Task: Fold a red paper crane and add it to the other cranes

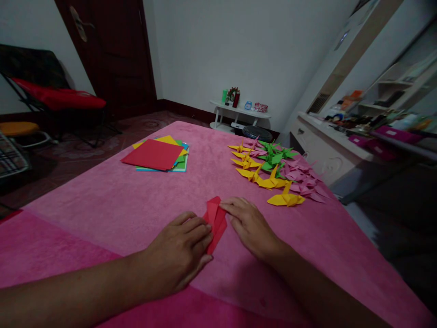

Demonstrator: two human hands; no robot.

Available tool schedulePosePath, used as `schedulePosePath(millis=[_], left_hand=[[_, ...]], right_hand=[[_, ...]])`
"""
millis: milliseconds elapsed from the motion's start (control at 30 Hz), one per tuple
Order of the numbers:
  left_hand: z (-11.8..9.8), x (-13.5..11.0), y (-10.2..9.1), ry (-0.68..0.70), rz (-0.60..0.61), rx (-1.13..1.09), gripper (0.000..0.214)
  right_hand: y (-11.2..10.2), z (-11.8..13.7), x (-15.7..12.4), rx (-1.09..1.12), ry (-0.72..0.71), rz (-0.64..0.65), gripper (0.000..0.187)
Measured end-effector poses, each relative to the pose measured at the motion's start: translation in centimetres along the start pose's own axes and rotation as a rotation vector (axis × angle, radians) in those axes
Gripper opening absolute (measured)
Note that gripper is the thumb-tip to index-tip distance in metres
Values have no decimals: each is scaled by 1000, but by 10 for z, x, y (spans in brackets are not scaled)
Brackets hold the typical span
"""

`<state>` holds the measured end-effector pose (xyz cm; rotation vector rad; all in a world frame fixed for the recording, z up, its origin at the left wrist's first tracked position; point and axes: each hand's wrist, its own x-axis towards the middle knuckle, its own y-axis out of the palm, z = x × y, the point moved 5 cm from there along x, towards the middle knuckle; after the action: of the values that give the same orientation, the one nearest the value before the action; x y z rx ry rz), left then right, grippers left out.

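A piece of red origami paper (215, 223), folded into a narrow kite-like shape, lies on the pink cloth in front of me. My left hand (184, 253) presses on its left side, fingers bent and fingertips on the paper, with the thumb near its lower point. At the upper right edge, my right hand (251, 228) grips the paper between thumb and fingers. Part of the paper's left edge is hidden under my left fingers.
A stack of coloured paper squares (153, 154), red on top, lies at the back left. Folded paper cranes in yellow (286, 198), green (273, 156) and pink (303, 177) stand in a group at the right. The pink-covered table (112, 205) ends near a drawer cabinet (327, 152).
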<state>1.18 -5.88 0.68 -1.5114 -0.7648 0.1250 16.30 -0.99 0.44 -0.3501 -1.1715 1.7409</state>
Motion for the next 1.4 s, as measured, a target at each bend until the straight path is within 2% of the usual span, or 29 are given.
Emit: schedulePosePath(millis=[133,233,467,733,933,1167,1400], left_hand=[[4,2,-6,-25,6,-79,24],[6,2,-8,-36,-27,-101,25],[9,1,-3,-83,-13,-174,33],[11,-1,0,-113,29,-193,34],[12,2,-2,-96,12,-203,32],[11,4,-4,-56,-1,-195,31],[11,2,-1,-35,28,-176,45]], right_hand=[[-11,-21,12,291,119,-113,24],[-11,-26,16,345,163,-84,17],[1,-36,22,255,261,-7,8],[8,-38,23,144,323,-62,7],[6,-27,20,33,284,-158,9],[8,-22,18,-78,235,-192,10],[6,-18,17,-79,235,-187,10]])
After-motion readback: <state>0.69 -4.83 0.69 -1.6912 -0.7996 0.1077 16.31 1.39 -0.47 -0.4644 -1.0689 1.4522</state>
